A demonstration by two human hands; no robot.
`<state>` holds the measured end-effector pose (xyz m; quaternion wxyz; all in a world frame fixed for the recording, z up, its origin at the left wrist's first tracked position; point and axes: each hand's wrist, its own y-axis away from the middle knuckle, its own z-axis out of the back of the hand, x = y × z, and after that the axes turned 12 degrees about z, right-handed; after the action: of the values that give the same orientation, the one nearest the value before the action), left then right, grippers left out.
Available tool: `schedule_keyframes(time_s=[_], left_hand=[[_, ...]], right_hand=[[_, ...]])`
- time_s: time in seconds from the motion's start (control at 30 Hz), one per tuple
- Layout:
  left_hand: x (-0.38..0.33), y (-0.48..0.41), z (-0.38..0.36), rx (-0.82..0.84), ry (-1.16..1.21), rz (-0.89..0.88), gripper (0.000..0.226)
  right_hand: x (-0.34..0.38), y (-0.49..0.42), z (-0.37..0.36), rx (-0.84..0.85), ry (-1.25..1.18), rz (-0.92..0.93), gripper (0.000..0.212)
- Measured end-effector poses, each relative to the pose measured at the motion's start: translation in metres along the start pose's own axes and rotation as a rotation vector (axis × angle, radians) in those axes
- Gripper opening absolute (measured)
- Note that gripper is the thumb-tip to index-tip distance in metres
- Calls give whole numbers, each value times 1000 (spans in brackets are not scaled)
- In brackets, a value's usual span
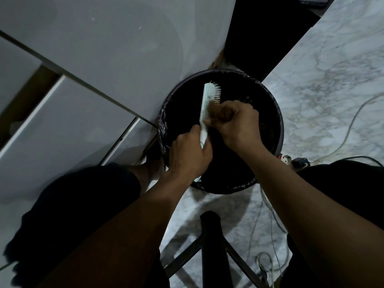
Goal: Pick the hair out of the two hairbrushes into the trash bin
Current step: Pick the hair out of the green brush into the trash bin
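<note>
Both forearms reach over the trash bin [276, 125]; left hand [188, 154] grips the hairbrush [207, 104], right hand [236, 121] pinches its bristles.

We note our left hand [190, 156] closed in a fist, knuckles up, forearm reaching in from lower left. Our right hand [236, 121] sits just beside it, fingers [223, 113] curled inward and pinched together, wrist bent, forearm entering from lower right.

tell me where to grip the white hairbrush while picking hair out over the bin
Grip the hairbrush by its narrow handle from below, as the left hand does. That leaves the bristles facing the right hand above the trash bin.
</note>
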<state>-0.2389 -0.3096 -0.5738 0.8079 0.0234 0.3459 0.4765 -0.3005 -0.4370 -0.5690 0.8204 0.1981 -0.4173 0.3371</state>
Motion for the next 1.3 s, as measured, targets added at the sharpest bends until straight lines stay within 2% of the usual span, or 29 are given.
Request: schedule_keyframes(time_s=[0.13,0.23,0.33,0.4,0.5,0.63,0.73,0.77,0.87,0.93,1.03,1.3], left_hand=[[5,0,-3,24,21,-9,19],[7,0,-4,42,28,-17,22],[8,-2,-5,39,34,-12,25],[9,-2,-6,34,54,1,26],[10,-3,-8,22,46,6,28],[12,-6,-9,22,61,63,27],[13,-5,-9,22,65,88,27],[12,-5,-9,17,63,83,27],[10,-4,-7,11,25,42,23],[8,-3,-6,16,11,19,21],[7,-1,-6,-4,33,-24,23],[8,-1,-12,21,90,-45,27]], right_hand=[[-7,0,-1,-14,-2,3,18],[-13,-2,-1,3,-205,-124,18],[-10,-4,5,-24,-507,-269,22],[-7,-8,10,-69,-653,-356,15],[-7,-12,14,-139,-766,-486,3],[-2,-15,14,-200,-893,-633,5],[-5,-20,19,-213,-839,-649,7],[-6,-20,19,-173,-788,-607,9],[-11,-13,11,-2,-623,-414,37],[-12,-6,3,36,-488,-303,45],[-14,-3,-3,-33,-395,-240,35],[-12,-4,-5,-158,-448,-330,22]])
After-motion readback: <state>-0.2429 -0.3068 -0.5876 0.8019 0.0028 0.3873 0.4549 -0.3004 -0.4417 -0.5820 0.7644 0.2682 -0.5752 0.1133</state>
